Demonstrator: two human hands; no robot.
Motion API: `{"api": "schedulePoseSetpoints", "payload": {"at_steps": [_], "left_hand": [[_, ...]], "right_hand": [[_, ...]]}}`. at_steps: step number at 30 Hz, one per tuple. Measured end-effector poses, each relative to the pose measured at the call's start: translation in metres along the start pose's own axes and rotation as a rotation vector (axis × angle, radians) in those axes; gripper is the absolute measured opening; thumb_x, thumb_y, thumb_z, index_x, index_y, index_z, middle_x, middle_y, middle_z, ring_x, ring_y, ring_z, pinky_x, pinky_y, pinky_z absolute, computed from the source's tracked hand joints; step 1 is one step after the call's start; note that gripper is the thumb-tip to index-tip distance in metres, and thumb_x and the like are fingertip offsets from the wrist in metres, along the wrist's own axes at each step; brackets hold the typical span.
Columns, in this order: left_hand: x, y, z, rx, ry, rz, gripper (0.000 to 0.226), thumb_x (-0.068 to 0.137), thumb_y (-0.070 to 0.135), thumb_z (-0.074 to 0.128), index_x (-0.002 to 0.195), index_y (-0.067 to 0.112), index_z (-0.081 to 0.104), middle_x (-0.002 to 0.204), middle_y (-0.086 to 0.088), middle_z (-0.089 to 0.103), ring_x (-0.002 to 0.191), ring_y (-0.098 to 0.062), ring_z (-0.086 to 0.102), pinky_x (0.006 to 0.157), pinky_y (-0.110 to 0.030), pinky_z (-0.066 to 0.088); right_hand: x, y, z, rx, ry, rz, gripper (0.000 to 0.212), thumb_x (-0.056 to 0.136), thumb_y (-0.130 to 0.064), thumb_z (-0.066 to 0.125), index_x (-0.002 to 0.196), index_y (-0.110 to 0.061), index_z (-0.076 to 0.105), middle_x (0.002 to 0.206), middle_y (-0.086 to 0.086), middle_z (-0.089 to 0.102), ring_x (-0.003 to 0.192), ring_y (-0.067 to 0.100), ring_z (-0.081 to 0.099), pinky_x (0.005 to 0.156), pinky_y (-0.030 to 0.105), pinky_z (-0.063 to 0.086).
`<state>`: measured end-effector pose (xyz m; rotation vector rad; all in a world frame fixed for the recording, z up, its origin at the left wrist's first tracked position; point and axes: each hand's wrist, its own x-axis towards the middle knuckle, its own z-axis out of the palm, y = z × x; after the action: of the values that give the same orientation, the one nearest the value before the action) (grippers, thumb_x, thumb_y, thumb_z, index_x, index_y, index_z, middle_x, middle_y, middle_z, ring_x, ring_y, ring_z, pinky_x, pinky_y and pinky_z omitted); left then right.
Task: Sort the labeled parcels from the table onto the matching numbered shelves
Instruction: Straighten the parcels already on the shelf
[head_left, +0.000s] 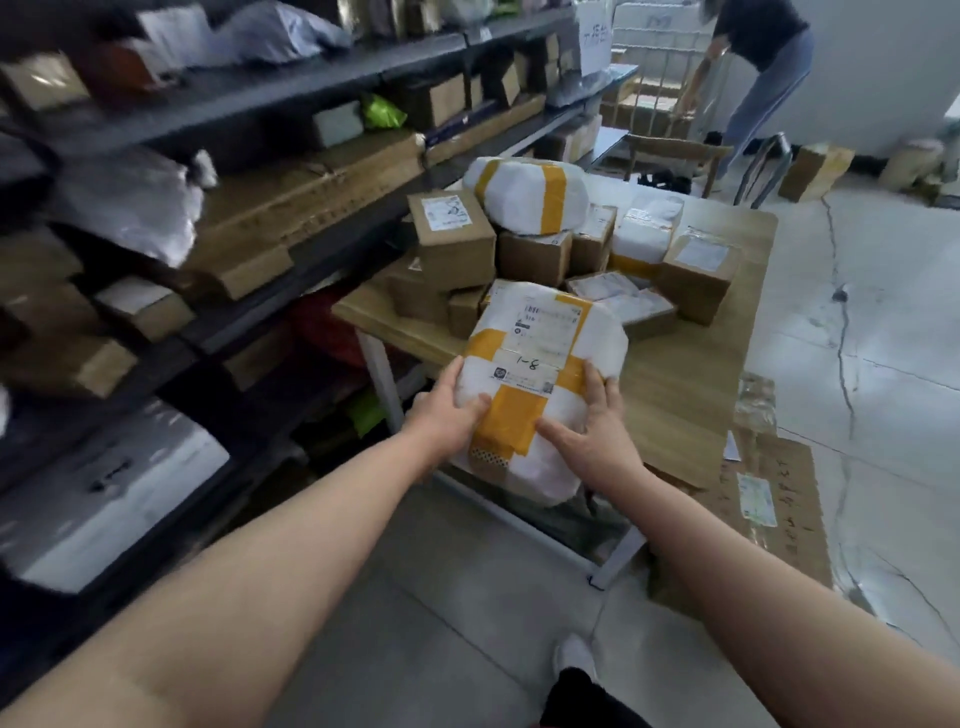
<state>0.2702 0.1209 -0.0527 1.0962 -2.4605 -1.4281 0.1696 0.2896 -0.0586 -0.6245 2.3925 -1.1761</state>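
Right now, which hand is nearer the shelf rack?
Left. The left hand grips the taped parcel on the edge facing the shelf rack; the right hand holds its opposite edge, away from the rack.

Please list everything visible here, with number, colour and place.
parcel marked 1-8: one, white with yellow tape, held over the table's near edge
second taped parcel: one, white and yellow, atop the pile
cardboard boxes: several, brown, piled on the table
table: one, light wood, beside the shelves
shelves: one rack, dark, left, holding parcels
green bag: one, bright green, on a shelf
flattened cardboard: one, brown, floor right of table
other person: one, dark top, far background
hands: two, bare; left hand and right hand grip the parcel marked 1-8
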Motion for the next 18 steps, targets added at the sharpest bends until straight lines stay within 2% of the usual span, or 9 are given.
{"api": "schedulePoseSetpoints", "payload": {"at_steps": [7, 11, 15, 18], "left_hand": [[-0.065, -0.085, -0.075, -0.087, 0.316, -0.237, 0.068, 0.093, 0.049, 0.052, 0.151, 0.04, 0.018, 0.149, -0.008, 0.041, 0.13, -0.031, 0.045, 0.108, -0.042, 0.037], [-0.112, -0.123, -0.096, -0.179, 0.492, -0.365, 0.067, 0.093, 0.047, 0.054, 0.151, 0.037, 0.02, 0.149, -0.004, 0.042, 0.129, -0.028, 0.046, 0.106, -0.039, 0.038], [-0.158, -0.144, -0.103, -0.28, 0.648, -0.474, 0.067, 0.095, 0.043, 0.055, 0.152, 0.035, 0.02, 0.147, -0.001, 0.045, 0.127, -0.025, 0.048, 0.103, -0.037, 0.041], [-0.193, -0.154, -0.098, -0.345, 0.793, -0.594, 0.065, 0.092, 0.046, 0.055, 0.149, 0.042, 0.023, 0.141, -0.001, 0.05, 0.12, -0.025, 0.053, 0.098, -0.034, 0.043]], "right_hand": [[-0.005, -0.061, 0.095, -0.058, -0.33, -0.186, 0.097, 0.083, -0.044, 0.068, 0.149, -0.045, -0.003, 0.159, -0.008, -0.014, 0.142, 0.025, 0.027, 0.106, 0.038, 0.036], [-0.013, -0.087, 0.144, -0.127, -0.53, -0.323, 0.099, 0.079, -0.048, 0.068, 0.149, -0.044, -0.003, 0.158, -0.013, -0.011, 0.137, 0.025, 0.033, 0.095, 0.036, 0.042], [-0.028, -0.107, 0.181, -0.183, -0.727, -0.447, 0.099, 0.079, -0.049, 0.066, 0.15, -0.042, -0.004, 0.158, -0.012, -0.012, 0.139, 0.024, 0.03, 0.09, 0.032, 0.038], [-0.041, -0.117, 0.203, -0.215, -0.876, -0.533, 0.1, 0.079, -0.048, 0.065, 0.15, -0.04, -0.004, 0.158, -0.012, -0.013, 0.141, 0.021, 0.027, 0.091, 0.031, 0.037]]}}
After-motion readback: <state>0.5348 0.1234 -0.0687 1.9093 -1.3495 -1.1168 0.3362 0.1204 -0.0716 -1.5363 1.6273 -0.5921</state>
